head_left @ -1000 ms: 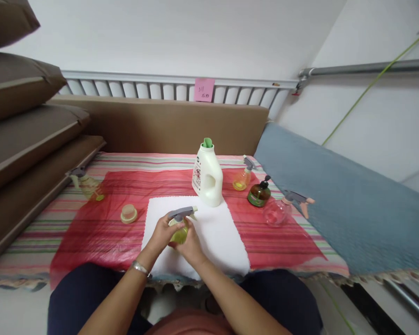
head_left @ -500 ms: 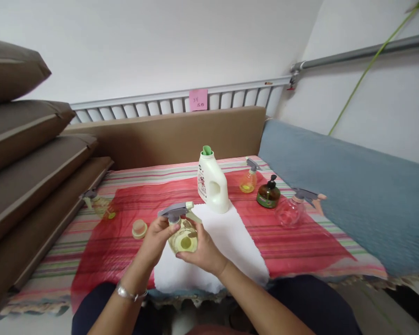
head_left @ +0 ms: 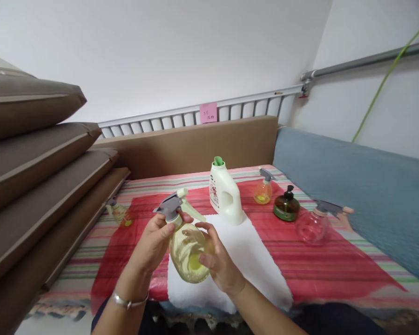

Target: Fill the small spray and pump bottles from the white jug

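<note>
Both hands hold a clear yellowish spray bottle with a grey and cream trigger head, tilted, its head to the upper left. My left hand, with a silver bracelet at the wrist, is closed around the bottle's neck just under the head. Fingers of my right hand curl about the lower right side of the bottle. A little yellow-green liquid or tint shows at its base. Below it lies a white towel. A white detergent jug, a green piece in its mouth, stands upright at the towel's far edge.
To the right are an orange spray bottle, a dark pump bottle and a pink spray bottle on red sheeting. Another yellowish spray bottle is at left, beside stacked brown cushions. A blue padded edge borders the right.
The spray bottle has come closer and tilted more, its base swinging to the right. My right hand has shifted its hold. The cream cup at left is now hidden behind my left hand.
</note>
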`<state>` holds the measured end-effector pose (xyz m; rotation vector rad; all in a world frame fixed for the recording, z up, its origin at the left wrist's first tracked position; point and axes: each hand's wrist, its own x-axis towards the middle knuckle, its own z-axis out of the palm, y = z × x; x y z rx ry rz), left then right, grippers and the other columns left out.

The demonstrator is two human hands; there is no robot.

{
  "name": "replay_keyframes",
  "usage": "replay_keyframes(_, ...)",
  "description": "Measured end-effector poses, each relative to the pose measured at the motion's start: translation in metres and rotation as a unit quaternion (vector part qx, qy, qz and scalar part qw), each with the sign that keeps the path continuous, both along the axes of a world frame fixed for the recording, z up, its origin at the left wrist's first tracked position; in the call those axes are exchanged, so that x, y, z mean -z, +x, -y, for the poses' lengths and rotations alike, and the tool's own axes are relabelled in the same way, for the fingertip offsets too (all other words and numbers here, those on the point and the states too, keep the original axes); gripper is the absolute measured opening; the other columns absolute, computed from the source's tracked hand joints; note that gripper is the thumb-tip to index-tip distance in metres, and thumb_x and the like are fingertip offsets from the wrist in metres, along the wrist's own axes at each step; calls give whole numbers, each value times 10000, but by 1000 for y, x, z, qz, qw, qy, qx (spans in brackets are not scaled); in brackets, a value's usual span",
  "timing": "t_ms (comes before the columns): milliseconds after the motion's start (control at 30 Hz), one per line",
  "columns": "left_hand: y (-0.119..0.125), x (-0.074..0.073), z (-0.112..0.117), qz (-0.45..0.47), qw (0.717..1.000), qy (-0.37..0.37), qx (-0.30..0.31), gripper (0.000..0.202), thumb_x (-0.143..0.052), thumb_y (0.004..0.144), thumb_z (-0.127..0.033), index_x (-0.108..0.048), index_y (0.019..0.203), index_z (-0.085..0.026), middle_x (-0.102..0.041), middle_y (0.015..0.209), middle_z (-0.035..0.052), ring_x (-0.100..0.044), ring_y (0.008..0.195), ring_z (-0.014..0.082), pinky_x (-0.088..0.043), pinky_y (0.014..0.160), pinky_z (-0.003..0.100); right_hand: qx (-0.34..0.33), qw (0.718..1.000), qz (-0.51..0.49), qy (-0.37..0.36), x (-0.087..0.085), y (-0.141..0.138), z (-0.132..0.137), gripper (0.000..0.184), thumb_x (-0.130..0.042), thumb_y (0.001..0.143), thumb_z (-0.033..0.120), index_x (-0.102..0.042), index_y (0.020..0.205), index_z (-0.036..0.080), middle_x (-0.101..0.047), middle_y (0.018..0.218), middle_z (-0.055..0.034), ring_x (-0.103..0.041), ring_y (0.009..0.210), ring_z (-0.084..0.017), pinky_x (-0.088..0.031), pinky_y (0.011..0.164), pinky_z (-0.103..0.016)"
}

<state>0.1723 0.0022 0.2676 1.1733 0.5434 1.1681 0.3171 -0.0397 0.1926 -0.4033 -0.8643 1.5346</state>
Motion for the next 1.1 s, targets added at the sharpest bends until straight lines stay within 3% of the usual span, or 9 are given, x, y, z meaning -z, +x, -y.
replay_keyframes(167,12,11,6,21,995,16,-98,277,-794,669,-304,-696,900,-188,-713,856,36,-654,812,176,-500,731,272,9,970,-164,-181,4,-25,2,443,-712,742,505,-570,1026,196,-696,924,-47,-644,803,-191,-497,699,-304)
replay_keyframes(300,22,29,13,-12,985,19,-171,263,-776,690,-291,-687,909,-177,-720,877,48,-655,803,173,-494,719,268,-22,919,-245,-308,0,-33,1,536,-485,858,606,-620,1059,128,-712,870,-92,-657,815,-228,-520,699,-360)
replay_keyframes(433,22,32,13,27,968,36,-247,255,-763,704,-300,-680,921,-195,-723,885,26,-655,865,167,-486,790,268,-64,931,-283,-220,-2,-28,8,436,-601,833,491,-581,1174,220,-684,1129,-79,-637,998,-253,-496,845,-443)
replay_keyframes(567,15,21,14,56,973,22,-222,262,-750,722,-295,-670,957,-212,-724,888,15,-657,864,151,-488,792,256,-93,955,-257,-112,5,-26,16,521,-717,761,261,-542,1251,264,-604,1294,-66,-562,1167,-254,-434,973,-452)
replay_keyframes(667,10,11,15,60,985,17,-164,277,-747,719,-315,-673,960,-198,-724,875,34,-666,834,171,-502,746,270,-119,963,-208,-125,10,-25,14,487,-639,830,452,-576,1224,172,-666,1181,-123,-649,1027,-263,-548,784,-370)
replay_keyframes(767,5,7,16,41,991,26,-122,270,-747,715,-328,-681,925,-172,-720,852,55,-675,821,193,-508,722,280,-219,947,-162,-172,10,-22,9,749,-406,833,724,-593,1184,89,-705,1030,-178,-711,689,-236,-536,470,-274)
replay_keyframes(833,3,7,15,44,991,30,-123,254,-741,723,-321,-681,923,-177,-718,845,51,-677,836,198,-509,746,291,-272,933,-145,-188,8,-20,8,843,-313,809,789,-591,1175,82,-703,1013,-186,-689,568,-209,-507,393,-261)
replay_keyframes(1000,1,11,12,79,980,47,-176,248,-746,720,-315,-676,929,-202,-712,843,31,-676,870,204,-503,811,325,-173,964,-153,-135,4,-20,10,579,-643,768,607,-564,1198,228,-670,1148,-97,-701,820,-234,-547,499,-252)
replay_keyframes(1100,0,10,12,66,980,54,-181,257,-748,718,-319,-678,936,-201,-714,868,33,-674,872,202,-495,839,336,-121,975,-139,-127,9,-22,9,522,-767,706,469,-604,1121,198,-713,978,-73,-682,687,-172,-532,489,-222)
